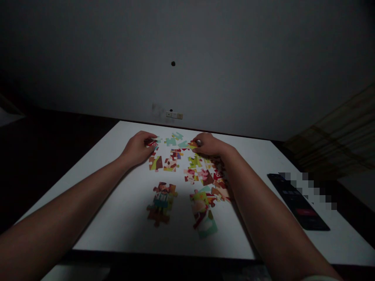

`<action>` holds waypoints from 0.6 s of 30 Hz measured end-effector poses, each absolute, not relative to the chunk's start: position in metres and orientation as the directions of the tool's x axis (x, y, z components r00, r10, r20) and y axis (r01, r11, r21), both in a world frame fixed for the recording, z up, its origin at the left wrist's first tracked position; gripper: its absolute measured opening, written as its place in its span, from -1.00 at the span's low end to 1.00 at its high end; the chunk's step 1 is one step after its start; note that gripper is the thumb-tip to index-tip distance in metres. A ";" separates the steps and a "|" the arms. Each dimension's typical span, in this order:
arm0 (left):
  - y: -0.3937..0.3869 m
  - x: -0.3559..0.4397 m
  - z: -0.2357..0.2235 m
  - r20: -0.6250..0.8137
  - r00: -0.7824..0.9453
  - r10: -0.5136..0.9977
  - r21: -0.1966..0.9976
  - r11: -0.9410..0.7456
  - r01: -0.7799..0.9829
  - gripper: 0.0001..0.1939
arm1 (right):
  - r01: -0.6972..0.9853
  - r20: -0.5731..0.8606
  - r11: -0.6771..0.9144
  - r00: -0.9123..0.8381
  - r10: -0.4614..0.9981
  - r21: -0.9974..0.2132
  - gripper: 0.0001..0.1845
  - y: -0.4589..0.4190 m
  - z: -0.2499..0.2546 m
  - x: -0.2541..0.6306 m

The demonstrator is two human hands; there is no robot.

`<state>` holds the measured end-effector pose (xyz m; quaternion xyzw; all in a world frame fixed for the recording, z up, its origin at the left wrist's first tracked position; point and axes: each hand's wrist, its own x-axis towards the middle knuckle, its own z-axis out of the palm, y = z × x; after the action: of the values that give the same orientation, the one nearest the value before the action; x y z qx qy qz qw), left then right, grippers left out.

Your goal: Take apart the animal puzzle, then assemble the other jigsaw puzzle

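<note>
My left hand is at the far left of the jigsaw pieces, its thumb and fingers closed on a red jigsaw piece with a white barn-door mark. Across from it, my right hand pinches a yellow and orange jigsaw piece. Between the hands lie pale green pieces. Nearer to me is a joined group picturing a figure with a moustache. Several loose pieces overlap beside my right forearm, which hides some of them.
The white table stands against a grey wall with a socket strip. A black phone lies on the right side of the table, its screen lit. A brownish curtain hangs at the right.
</note>
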<state>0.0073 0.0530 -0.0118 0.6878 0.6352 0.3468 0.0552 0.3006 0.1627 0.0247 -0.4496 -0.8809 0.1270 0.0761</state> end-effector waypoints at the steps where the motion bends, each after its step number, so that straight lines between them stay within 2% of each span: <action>1: 0.053 0.007 -0.012 0.409 -0.045 0.911 0.519 -0.192 0.833 -0.64 | 0.770 0.005 0.565 -0.590 0.807 -0.298 -0.52 0.162 0.024 0.301; 4: 0.053 0.008 -0.011 0.381 -0.066 0.922 0.537 -0.163 0.827 -0.65 | 0.750 0.036 0.576 -0.599 0.800 -0.324 -0.48 0.164 0.021 0.305; 8: 0.052 0.010 -0.010 0.342 -0.102 0.934 0.558 -0.115 0.822 -0.65 | 0.726 0.120 0.534 -0.541 0.833 -0.434 -0.67 0.172 0.018 0.309; 10: 0.051 0.010 -0.009 0.342 -0.105 0.934 0.561 -0.113 0.820 -0.65 | 0.746 0.178 0.486 -0.458 0.871 -0.456 -0.69 0.177 0.015 0.309; 14: 0.052 0.010 -0.010 0.368 -0.093 0.925 0.556 -0.139 0.819 -0.66 | 0.820 0.250 0.379 -0.296 0.922 -0.430 -0.70 0.181 0.004 0.309; 18: 0.053 0.008 -0.013 0.391 -0.090 0.916 0.564 -0.161 0.810 -0.64 | 0.874 0.251 0.350 -0.275 0.928 -0.337 -0.71 0.179 0.002 0.309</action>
<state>0.0079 0.0534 -0.0128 0.6705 0.6435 0.3618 0.0734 0.3088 0.1790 0.0016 -0.5664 -0.7956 0.0660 0.2045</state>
